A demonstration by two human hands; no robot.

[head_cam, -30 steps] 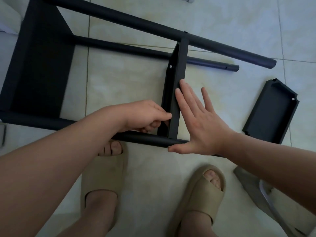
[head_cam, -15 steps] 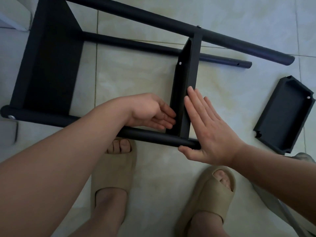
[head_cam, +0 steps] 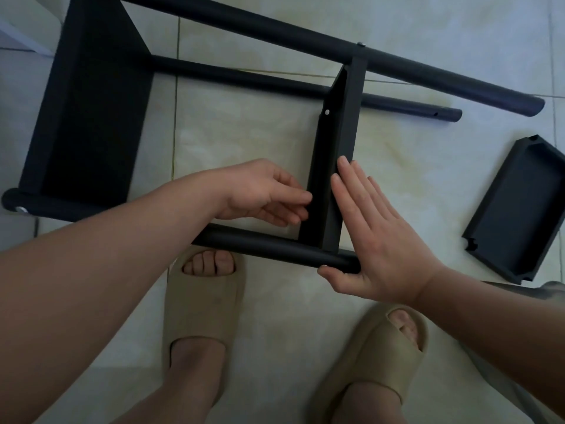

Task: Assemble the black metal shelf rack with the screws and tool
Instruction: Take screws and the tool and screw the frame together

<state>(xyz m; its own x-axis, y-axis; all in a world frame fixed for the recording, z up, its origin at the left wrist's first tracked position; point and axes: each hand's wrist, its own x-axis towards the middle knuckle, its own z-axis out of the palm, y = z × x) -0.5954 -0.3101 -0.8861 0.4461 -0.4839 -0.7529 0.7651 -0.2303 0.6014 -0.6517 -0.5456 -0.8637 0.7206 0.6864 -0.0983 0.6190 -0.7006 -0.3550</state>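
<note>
Right hand point(head_cam: 376, 234): fingers point(head_cam: 351, 185) straight, held together, flat against the middle shelf point(head_cam: 351, 117) outer wall, thumb under the near pole point(head_cam: 269, 246). Left hand point(head_cam: 263, 194): fingers loosely curled at the shelf's inner face, no screw seen. Rack lies on its side, centre frame. End shelf point(head_cam: 91, 117), upper left, looks fitted. Third shelf point(head_cam: 519, 209), right, lies loose, so assembly is probably about half done.

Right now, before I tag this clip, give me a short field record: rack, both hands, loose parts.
rack: lies on its side on the tiled floor
left hand: fingers loosely bent, tips at the middle shelf, inner face
right hand: flat against middle shelf's outer face, thumb on near pole
loose part: shelf tray on floor, to the right
</note>
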